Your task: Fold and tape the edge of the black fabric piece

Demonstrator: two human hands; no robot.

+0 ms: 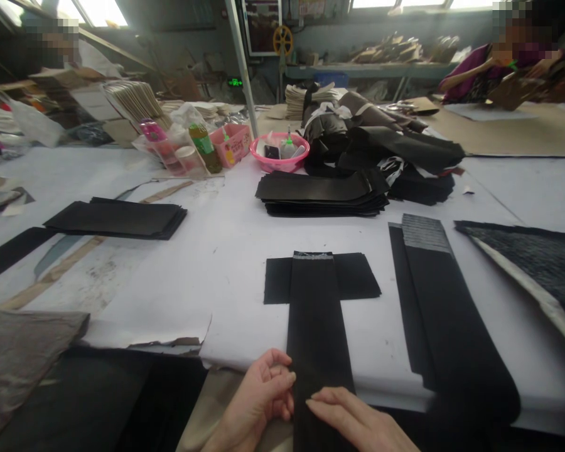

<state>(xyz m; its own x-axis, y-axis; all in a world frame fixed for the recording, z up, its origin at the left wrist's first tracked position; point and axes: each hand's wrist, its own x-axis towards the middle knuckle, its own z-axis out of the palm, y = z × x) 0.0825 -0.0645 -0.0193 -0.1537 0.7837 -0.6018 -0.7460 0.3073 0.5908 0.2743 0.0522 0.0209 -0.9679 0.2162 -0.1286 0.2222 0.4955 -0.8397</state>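
Note:
A long black strip (317, 326) of leather-like material runs from the table's front edge toward the middle, with a whitish band across its far end. That far end lies over a shorter black piece (358, 276) set crosswise. At the strip's left edge, near the front, my left hand (263, 395) has its fingers curled in and closed on the edge. My right hand (358, 417) rests on the strip's near right part, fingers stretched out and close together. The strip's near end drops out of view at the bottom.
Long black strips (442, 282) with a grey-banded end lie at right, beside a dark textured sheet (546, 270). Stacked black pieces (320, 191) sit behind, others (117, 216) at left. A pink basin (280, 164) holds bottles. A person (480, 75) works far right.

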